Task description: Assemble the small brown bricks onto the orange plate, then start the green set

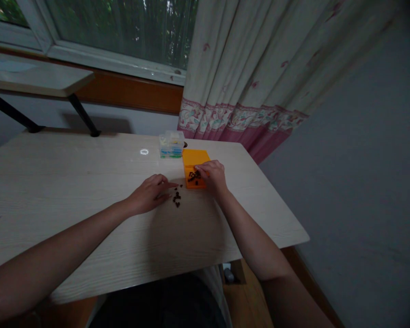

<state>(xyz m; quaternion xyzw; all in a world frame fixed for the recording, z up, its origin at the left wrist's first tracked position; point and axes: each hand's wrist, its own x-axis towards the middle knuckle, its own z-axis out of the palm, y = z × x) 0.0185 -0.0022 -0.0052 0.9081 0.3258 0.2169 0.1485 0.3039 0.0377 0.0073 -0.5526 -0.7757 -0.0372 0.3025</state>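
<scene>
An orange box (pixel 195 157) lies with its lid folded back on the table, and small dark pieces (pixel 193 176) sit in its near part. My right hand (pixel 214 175) reaches over the box's right side, its fingers pinched together at those pieces; what is between the fingertips is too small to make out. Left of the box, several loose dark pieces (pixel 176 197) lie scattered on the tabletop. My left hand (pixel 152 193) rests beside them with fingers apart, the index finger stretched toward a piece near the box. Their exact kind is too small to tell.
Behind the orange box stands a clear plastic case (pixel 171 145) with blue and green contents. The pale wooden table (pixel 99 182) ends at a right edge near the wall. A raised shelf (pixel 37 77) on black legs is at the back left, and a curtain (pixel 239 91) hangs behind.
</scene>
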